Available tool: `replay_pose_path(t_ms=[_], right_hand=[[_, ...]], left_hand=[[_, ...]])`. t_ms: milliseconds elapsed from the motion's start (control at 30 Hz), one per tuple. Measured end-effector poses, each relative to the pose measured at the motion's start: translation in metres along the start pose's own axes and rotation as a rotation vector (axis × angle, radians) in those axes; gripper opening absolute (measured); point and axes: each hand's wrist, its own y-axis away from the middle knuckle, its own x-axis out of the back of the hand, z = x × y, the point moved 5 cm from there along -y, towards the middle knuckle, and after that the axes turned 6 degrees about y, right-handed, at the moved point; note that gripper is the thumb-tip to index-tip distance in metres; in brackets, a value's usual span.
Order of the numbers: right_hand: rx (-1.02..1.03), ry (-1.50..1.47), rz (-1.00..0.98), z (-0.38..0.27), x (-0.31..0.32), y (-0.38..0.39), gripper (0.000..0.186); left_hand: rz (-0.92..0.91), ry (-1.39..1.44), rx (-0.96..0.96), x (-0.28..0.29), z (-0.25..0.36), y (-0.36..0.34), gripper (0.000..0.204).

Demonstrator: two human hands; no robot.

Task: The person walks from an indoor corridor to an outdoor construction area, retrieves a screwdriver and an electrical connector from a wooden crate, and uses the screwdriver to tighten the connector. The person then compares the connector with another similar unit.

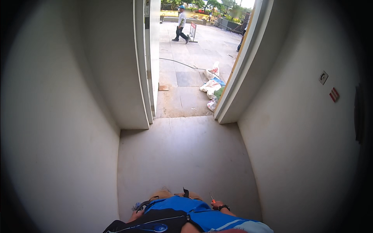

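At the lower edge my right hand (218, 204), with a dark band at its wrist, is closed round a small screwdriver (213, 200). Its handle is orange and its thin shaft points up and away. My left hand (136, 214) hangs low at my left side with the fingers curled. Beside it show a dark curved piece (143, 206) and something bluish (136, 206), too small to name. My blue and black top (178, 206) hides part of both arms.
Plain walls flank a grey floor (182, 155) leading to an open doorway. Outside, bags (211, 87) lie by the right jamb, a brick (163, 88) by the left, and a cable (178, 62) crosses the paving. A person (181, 24) walks past a sign board (192, 31).
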Motion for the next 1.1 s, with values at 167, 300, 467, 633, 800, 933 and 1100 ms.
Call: replay_pose_path(t_ms=[167,300,467,633,800,933,1100], right_hand=[[0.006,0.113,-0.064,-0.112,0.027,-0.007,0.024],[-0.001,-0.006,-0.086,-0.196,0.064,-0.106,0.027],[-0.004,-0.345,-0.124,-0.347,0.160,-0.213,0.023],[0.106,-0.194,0.097,-0.540,0.277,-0.256,0.025],[0.239,-0.219,0.105,-0.722,0.370,-0.299,0.026],[0.264,-0.230,0.166,-0.825,0.419,-0.341,0.029],[0.074,-0.181,0.158,-0.869,0.441,-0.376,0.026]], left_hand=[[0.096,-0.006,-0.102,0.053,0.177,-0.070,0.086],[0.138,0.030,-0.189,0.086,0.338,-0.118,0.083],[0.175,-0.018,-0.242,0.101,0.515,-0.190,0.081],[0.136,0.157,-0.254,0.125,0.672,-0.236,0.075],[0.032,0.337,-0.216,0.129,0.812,-0.278,0.069],[0.079,0.153,-0.207,0.134,0.893,-0.361,0.070],[-0.047,-0.081,-0.434,0.119,0.951,-0.539,0.075]])
